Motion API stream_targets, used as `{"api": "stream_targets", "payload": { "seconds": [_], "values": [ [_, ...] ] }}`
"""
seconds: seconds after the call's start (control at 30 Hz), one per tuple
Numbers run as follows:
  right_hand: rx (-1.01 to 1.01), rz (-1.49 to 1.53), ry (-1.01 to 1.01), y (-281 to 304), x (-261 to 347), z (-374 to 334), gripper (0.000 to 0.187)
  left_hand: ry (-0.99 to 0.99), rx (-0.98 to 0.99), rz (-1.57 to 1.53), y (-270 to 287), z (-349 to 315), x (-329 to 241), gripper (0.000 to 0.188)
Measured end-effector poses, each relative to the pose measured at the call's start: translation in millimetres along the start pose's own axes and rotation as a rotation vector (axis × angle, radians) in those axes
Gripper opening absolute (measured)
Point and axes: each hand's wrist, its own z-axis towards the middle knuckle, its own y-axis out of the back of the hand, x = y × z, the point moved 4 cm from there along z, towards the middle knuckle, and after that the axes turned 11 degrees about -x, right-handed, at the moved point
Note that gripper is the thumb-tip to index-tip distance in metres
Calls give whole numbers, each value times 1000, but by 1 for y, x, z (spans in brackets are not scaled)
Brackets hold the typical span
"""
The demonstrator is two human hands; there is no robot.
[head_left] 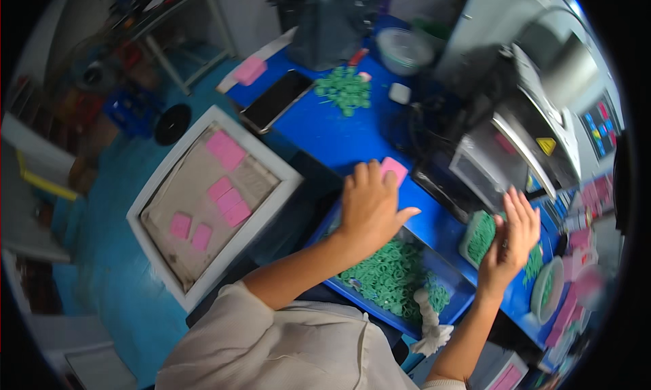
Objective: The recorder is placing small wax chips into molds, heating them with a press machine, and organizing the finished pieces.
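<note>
My left hand (369, 210) is over the far edge of a blue tray (451, 278), palm down, with the thumb spread wide. Its fingertips lie against or just beside a pink block (393, 170); I cannot tell whether they touch. Small green ring-like pieces (386, 275) fill much of the tray. My right hand (513, 241) has its fingers stretched out and seems to hold nothing. It hovers beside a pale container (469, 244) heaped with green pieces, partly hidden by the fingers. A white cloth-like strip (430, 325) hangs over the tray's near edge.
A grey-framed box (159, 275) at left holds several pink blocks (226, 150). On the blue table (305, 135) lie a dark phone (278, 100) and a green pile (344, 90). A metal machine (515, 146) stands at right, near a bowl (547, 291).
</note>
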Motion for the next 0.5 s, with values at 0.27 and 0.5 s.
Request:
{"api": "stream_targets", "payload": {
  "seconds": [0.27,0.5],
  "values": [
    [-152,66,-10,-7,-5,-5,27,-55,-134,-226,-20,-20,32,24],
    [-135,55,-26,-7,-5,-6,31,160,-305,-219,26,-64,146,28]
  ]
}}
